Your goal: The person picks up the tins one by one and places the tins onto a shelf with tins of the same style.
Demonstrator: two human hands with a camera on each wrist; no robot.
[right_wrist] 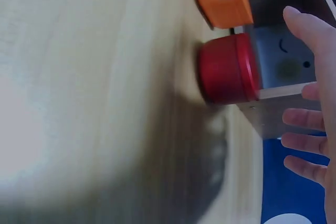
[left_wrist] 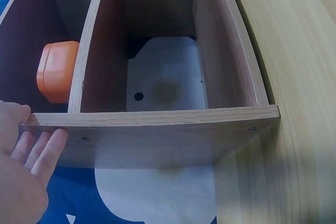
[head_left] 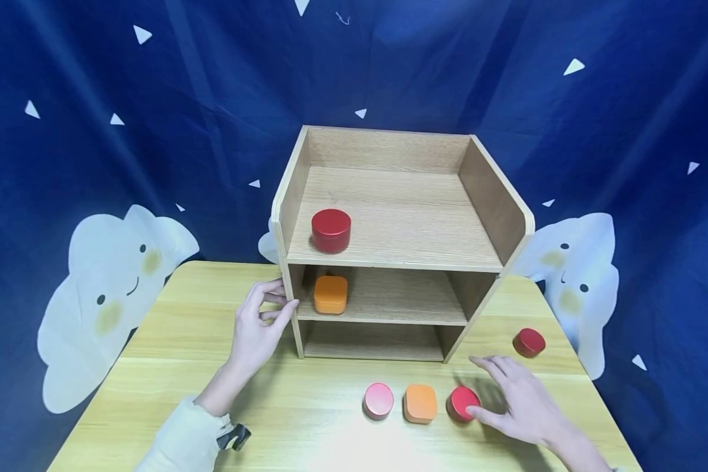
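Observation:
My left hand [head_left: 259, 326] pinches the front edge of the left side panel of a small wooden shelf [head_left: 383, 261], thumb in front and fingers along the outer face. Beside that panel, an orange square tin [head_left: 331, 294] sits on the middle level. My right hand [head_left: 522, 401] hovers with spread fingers around a round red tin [head_left: 463, 403] on the table, thumb overlapping its edge in the head view. In the right wrist view the palm hangs apart from the red tin [right_wrist: 226, 70], and nothing is between the fingers.
Left of that tin, an orange square tin [head_left: 420, 403] and a round pink tin [head_left: 379, 400] stand in a row on the wooden table [head_left: 307, 419]. Another red tin [head_left: 529, 342] lies farther right. One dark red tin [head_left: 331, 231] stands on the shelf's top. A blue curtain [head_left: 230, 78] hangs behind.

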